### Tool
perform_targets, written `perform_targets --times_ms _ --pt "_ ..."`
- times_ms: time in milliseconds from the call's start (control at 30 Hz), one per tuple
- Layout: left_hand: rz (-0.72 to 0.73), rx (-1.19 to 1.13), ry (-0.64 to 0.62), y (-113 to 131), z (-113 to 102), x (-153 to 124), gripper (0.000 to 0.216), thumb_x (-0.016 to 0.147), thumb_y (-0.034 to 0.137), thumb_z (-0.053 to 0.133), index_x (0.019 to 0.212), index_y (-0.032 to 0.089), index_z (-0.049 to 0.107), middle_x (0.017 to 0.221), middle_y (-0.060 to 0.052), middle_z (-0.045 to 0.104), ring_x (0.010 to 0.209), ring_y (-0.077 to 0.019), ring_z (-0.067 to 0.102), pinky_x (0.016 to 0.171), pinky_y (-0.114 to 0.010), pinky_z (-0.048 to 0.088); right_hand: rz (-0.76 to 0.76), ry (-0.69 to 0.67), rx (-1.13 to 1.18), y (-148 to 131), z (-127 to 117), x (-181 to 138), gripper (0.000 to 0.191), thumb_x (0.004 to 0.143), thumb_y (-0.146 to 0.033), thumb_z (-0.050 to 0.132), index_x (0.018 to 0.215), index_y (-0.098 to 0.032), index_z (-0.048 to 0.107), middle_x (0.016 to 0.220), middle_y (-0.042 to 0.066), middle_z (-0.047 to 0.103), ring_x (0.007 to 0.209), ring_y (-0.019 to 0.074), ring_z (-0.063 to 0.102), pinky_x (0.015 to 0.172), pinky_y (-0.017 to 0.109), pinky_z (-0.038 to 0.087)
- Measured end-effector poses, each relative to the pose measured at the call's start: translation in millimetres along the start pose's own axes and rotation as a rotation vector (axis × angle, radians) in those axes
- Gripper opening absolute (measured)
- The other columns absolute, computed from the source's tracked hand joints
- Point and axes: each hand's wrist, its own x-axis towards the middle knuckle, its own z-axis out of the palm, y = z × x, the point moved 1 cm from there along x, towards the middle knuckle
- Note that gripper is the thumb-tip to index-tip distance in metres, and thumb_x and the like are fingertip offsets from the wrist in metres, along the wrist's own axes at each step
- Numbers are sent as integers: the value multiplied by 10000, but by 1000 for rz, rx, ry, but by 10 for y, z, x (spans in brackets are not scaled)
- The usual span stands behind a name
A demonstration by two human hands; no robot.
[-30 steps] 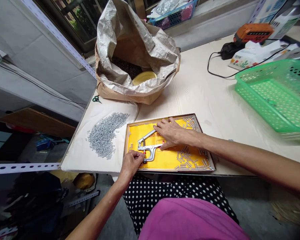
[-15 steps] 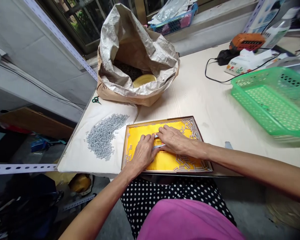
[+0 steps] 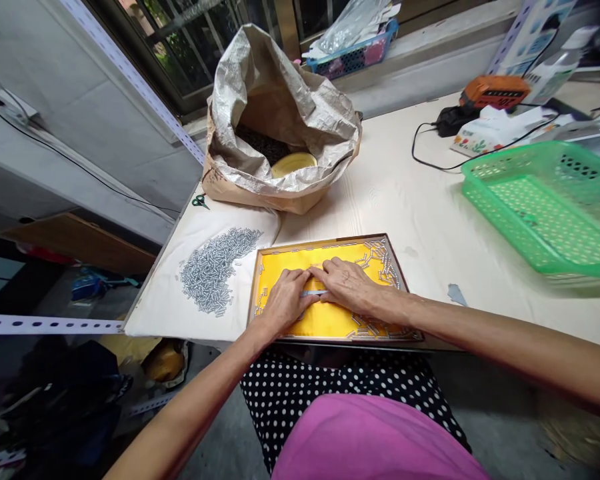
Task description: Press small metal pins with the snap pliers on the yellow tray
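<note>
A shallow tray (image 3: 403, 280) lined in yellow lies at the table's near edge, with small silver pins along its rim and right side. In its middle lies a silver hand press tool (image 3: 313, 293), almost fully covered by my hands. My left hand (image 3: 284, 301) is curled over the tool's left part. My right hand (image 3: 349, 284) lies across its handles from the right, fingers pressed down. The fingertips of the two hands meet over the tool.
A heap of silver pins (image 3: 214, 268) lies on a white cloth (image 3: 166, 307) left of the tray. Behind stands an open paper sack (image 3: 280, 113) with a yellow bowl (image 3: 294, 163) inside. A green basket (image 3: 545, 203), a black cable (image 3: 445, 163) and an orange device (image 3: 495, 90) are at right.
A second ago my left hand was at the tool's jaw near the tray's front edge and the tool lay open. It has moved up onto the tool, and both hands now cover it.
</note>
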Motion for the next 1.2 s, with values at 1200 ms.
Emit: perform_targets --times_ms 1200 --pt "-503 234 279 -1431 -404 -499 298 978 221 422 1114 184 685 1000 -91 617 965 -227 560 767 -310 431 10 182 98 34 97 -227 232 991 -207 338 814 -233 487 758 15 569 615 172 448 615 316 284"
